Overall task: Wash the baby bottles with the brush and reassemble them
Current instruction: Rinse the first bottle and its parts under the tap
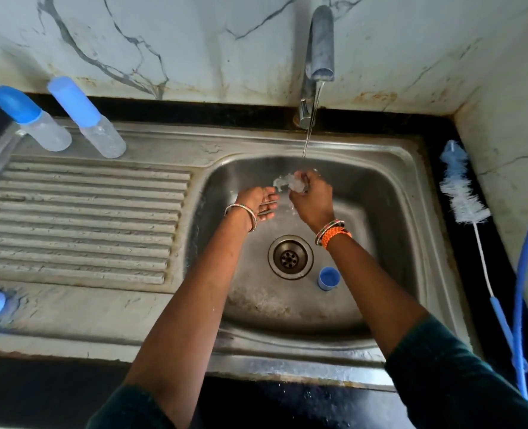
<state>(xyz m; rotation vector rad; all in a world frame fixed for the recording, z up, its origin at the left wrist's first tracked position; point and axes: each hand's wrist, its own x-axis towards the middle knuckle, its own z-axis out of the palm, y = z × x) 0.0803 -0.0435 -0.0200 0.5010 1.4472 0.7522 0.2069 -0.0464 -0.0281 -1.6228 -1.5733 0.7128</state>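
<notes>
- Bottles: two capped ones (57,119) (97,125) stood on the sink's (395,168) drainboard, left of the basin.
- Right hand (312,199) pinched a clear bottle part (290,182) under the tap's (320,48) stream.
- Left hand (258,202) lay spread beside it, holding nothing.
- Blue cap (328,278) sat by the drain (290,257).
- Brush (463,196) lay right of the sink.

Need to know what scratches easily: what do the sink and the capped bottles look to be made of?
Sink: apparently stainless steel, brushed grey with dull reflections, stained near the drain. Capped bottles: likely plastic, with frosted translucent bodies and opaque matte blue caps.
</notes>
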